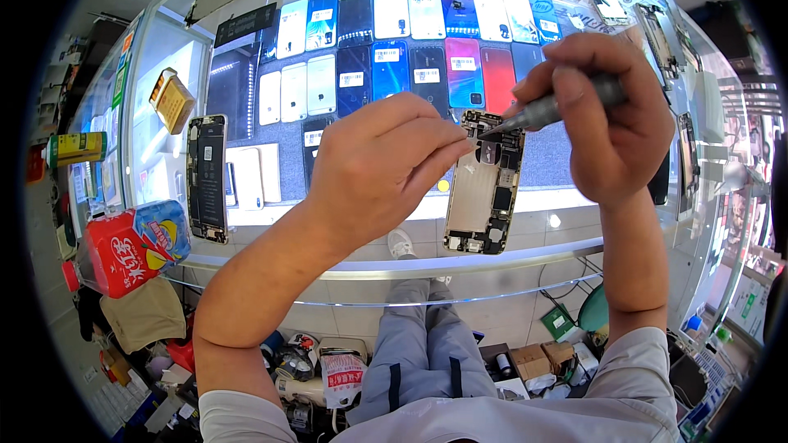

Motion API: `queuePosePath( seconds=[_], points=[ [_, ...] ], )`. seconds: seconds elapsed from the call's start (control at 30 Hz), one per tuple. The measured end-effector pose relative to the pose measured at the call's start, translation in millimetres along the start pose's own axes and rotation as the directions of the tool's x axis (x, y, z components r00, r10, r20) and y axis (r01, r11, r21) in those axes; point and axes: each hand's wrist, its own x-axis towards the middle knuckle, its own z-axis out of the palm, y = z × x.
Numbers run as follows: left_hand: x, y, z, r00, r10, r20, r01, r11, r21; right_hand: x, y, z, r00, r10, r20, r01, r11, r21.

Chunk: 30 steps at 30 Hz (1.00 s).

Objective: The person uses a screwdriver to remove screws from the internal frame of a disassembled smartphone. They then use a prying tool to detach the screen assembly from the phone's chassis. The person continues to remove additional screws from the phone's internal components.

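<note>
A glass-topped surface carries the repair work, with a red bottle near its left edge, where a swinging left elbow might topple it. The left hand has its grip pinched together at the upper end of an opened phone; whether anything sits between the fingertips cannot be told. The right hand closes its grip around a slim grey tool, the tip angled down at that same end. The phone lies right of the middle, its lower end close to the surface's near edge, so a sideways shove could send it over. The tip could slip under too much force and scratch exposed circuitry or jab the neighbouring fingertips. Any loose tiny part could skitter across the smooth glass.
</note>
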Motion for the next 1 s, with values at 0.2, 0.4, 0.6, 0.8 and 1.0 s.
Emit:
queuePosePath(
  seconds=[0.2,0.4,0.6,0.8,1.0],
  points=[
    [-2.0,-2.2,1.9,0.965,0.208,0.160,-0.215,0.976,0.024,1.3,10.7,4.9,0.994,-0.098,0.041,0.106,0.929,-0.355],
    [-3.9,-1.4,6.6,0.947,0.243,0.212,-0.259,0.965,0.051,1.5,13.8,4.9,0.992,-0.121,0.048,0.130,0.919,-0.373],
    [-3.9,-1.6,8.8,0.941,0.253,0.224,-0.277,0.957,0.081,0.9,13.5,4.2,0.992,-0.100,0.072,0.120,0.910,-0.396],
    [-4.6,-1.2,7.3,0.942,0.243,0.232,-0.268,0.960,0.081,1.3,13.5,6.6,0.987,-0.150,0.058,0.161,0.902,-0.402],
    [-5.1,-0.7,7.4,0.944,0.235,0.231,-0.258,0.963,0.077,4.2,6.6,2.8,0.980,-0.134,0.149,0.187,0.879,-0.438]
  ],
)
